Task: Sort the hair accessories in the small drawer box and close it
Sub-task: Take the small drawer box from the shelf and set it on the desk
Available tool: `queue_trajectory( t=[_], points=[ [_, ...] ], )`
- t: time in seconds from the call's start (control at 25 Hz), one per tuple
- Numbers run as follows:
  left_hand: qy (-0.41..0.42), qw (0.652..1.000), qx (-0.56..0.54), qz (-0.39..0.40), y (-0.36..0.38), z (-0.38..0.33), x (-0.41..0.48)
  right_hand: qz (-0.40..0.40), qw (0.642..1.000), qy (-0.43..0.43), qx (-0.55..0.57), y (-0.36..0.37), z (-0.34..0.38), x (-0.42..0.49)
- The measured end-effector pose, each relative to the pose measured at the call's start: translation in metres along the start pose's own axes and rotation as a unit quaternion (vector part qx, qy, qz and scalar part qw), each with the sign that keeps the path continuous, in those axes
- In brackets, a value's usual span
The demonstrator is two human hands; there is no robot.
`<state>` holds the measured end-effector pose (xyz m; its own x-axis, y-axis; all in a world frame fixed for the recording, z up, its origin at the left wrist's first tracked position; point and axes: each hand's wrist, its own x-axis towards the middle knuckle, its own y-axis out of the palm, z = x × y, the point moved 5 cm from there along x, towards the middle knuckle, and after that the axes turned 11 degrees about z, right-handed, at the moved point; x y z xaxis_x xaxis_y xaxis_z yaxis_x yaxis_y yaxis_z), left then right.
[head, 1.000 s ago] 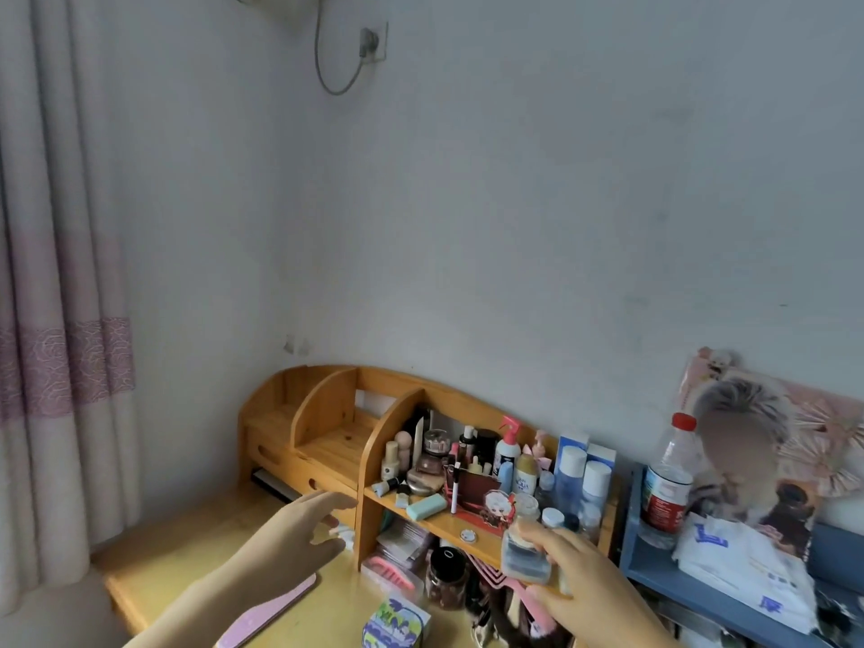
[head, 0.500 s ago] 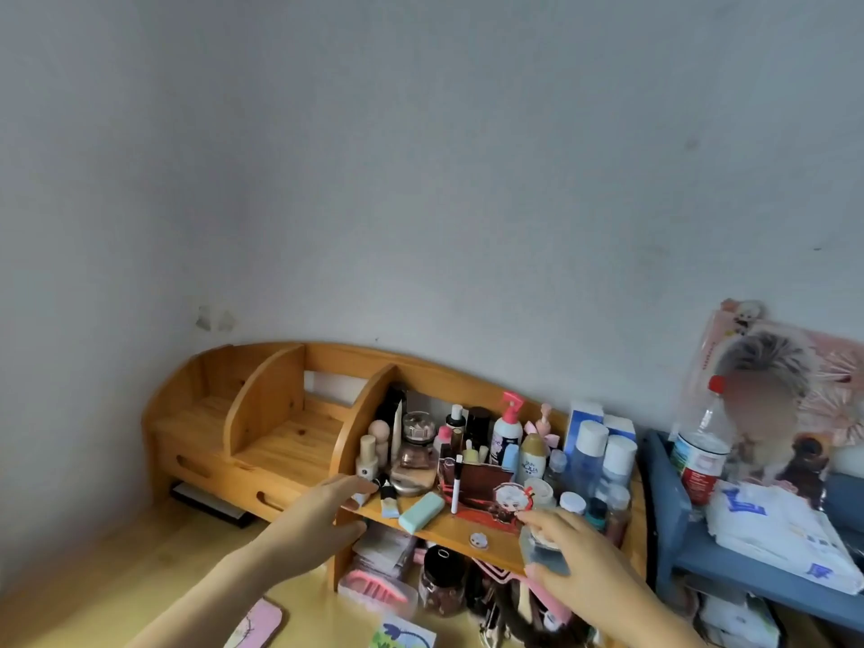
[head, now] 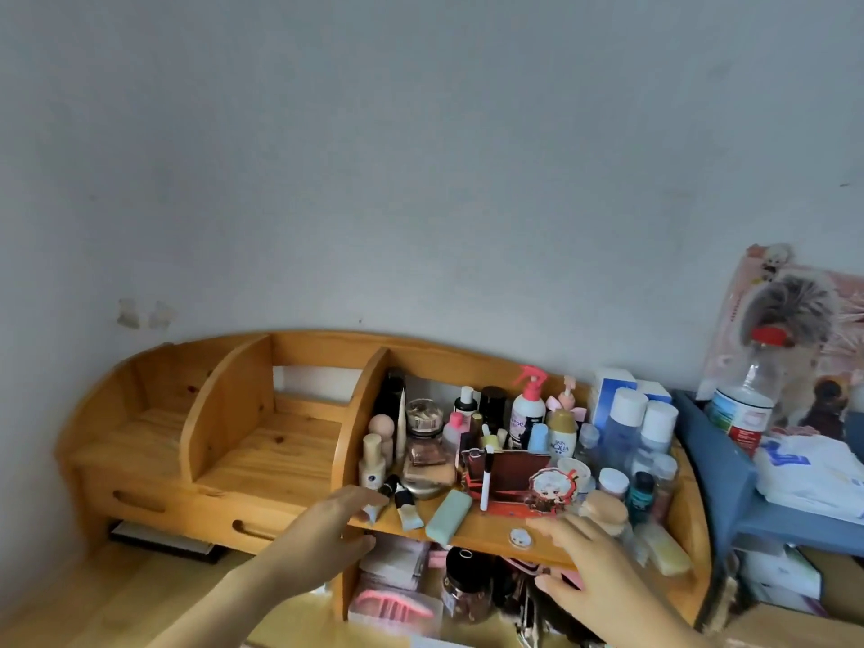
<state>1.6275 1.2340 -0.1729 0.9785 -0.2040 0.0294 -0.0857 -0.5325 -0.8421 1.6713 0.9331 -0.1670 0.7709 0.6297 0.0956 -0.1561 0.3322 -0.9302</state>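
Note:
A small clear box (head: 632,539) with a beige round puff (head: 603,509) on top stands at the right front of the wooden shelf (head: 481,537). My right hand (head: 591,565) hovers just in front of it, fingers spread, holding nothing. My left hand (head: 322,530) is open at the shelf's upright divider, its fingertips near two small tubes (head: 397,502). A pink comb (head: 392,606) lies in a clear case under the shelf. A pink bow clip (head: 558,404) sits among the bottles at the back.
The shelf is crowded with cosmetic bottles, a mint bar (head: 449,515) and a red card stand (head: 509,479). Two bare wooden compartments (head: 262,456) with drawers lie to the left. A blue rack (head: 715,460) with a water bottle (head: 743,404) stands at the right.
The view has swung right and down toward the shelf. My right hand has let go of the small clear box on the shelf's right end. My left hand moved closer to the shelf.

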Motion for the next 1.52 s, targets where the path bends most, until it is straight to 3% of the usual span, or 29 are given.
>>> queue_trajectory(
  t=[0.68, 1.08, 1.52],
  points=[
    [0.028, 0.999, 0.001, -0.022, 0.192, 0.080, -0.016, -0.013, 1.000, -0.024, -0.007, 0.183, -0.059, -0.037],
    [0.046, 0.999, 0.008, -0.013, 0.218, 0.096, -0.065, -0.031, 0.999, 0.032, 0.007, 0.226, -0.048, -0.091],
    [0.065, 0.998, -0.021, 0.002, 0.238, 0.082, -0.053, -0.040, 0.998, 0.040, -0.007, 0.251, -0.031, -0.093]
  ],
)
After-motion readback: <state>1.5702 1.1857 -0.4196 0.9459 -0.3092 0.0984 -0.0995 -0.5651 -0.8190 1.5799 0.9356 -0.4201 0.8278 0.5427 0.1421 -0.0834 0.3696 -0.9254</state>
